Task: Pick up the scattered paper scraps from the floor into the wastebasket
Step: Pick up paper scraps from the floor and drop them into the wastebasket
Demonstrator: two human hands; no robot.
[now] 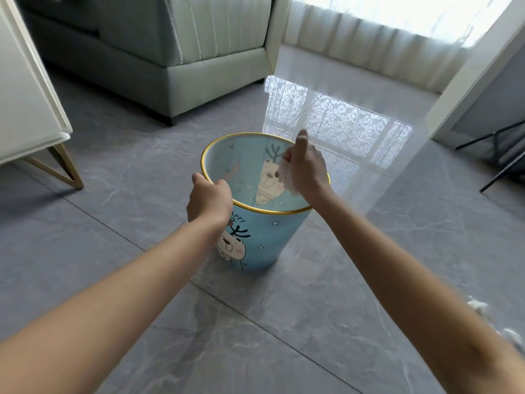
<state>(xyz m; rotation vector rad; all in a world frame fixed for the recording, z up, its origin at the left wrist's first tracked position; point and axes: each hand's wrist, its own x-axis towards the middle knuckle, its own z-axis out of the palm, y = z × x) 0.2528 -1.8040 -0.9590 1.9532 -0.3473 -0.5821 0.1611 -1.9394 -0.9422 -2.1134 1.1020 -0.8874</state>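
Both forearms reach in from the bottom edge, and beside the right one, at the lower right on the floor [284, 322], lie white scraps [480, 307] not yet collected. Ahead stands the blue bin [257, 245] with its gold rim, upright on the grey tiles, with a sofa [181, 61] behind it and a cabinet [28, 103] to the left.

The step in hand looks like dropping a handful. To do it well, the fist should be fully over the mouth, low and inside the rim, before the fingers loosen, so light paper does not flutter out; the other hand should keep the bin from tipping or sliding on the glossy tile.

The left hand [208, 199] is clamped on the near-left rim, fingers curled over the gold edge. The right hand [305, 166] hovers over the far-right side of the opening, closed in a fist round a crumpled wad of paper [285, 173] that shows below the fingers. Whether the bin already holds anything I cannot tell.
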